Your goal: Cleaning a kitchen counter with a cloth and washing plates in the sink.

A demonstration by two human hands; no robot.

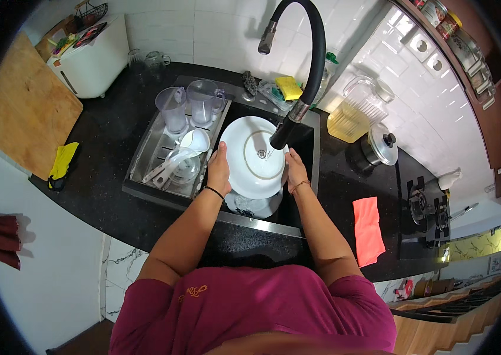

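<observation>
My left hand (219, 169) and my right hand (295, 168) grip opposite edges of a white plate (241, 177), its underside with the foot ring turned up. I hold it over the black sink (307, 155), beneath the spout of the black flexible faucet (320, 53). Under it in the sink lies another plate (261, 207) with a dark pattern. On the steel drainer (144, 162) left of the sink stand two clear plastic jugs (173, 111) (201, 104). White-handled utensils (168, 171), a white cup (197, 141) and a clear glass bowl (187, 168) lie before them.
Behind the sink are a yellow sponge (289, 88) and a steel scourer (249, 83). At right stand a pitcher of yellow liquid (348, 122), a lidded pot (381, 146), an orange cloth (368, 230) and a gas hob (425, 208). A wooden board (31, 111) and yellow cloth (63, 159) are left.
</observation>
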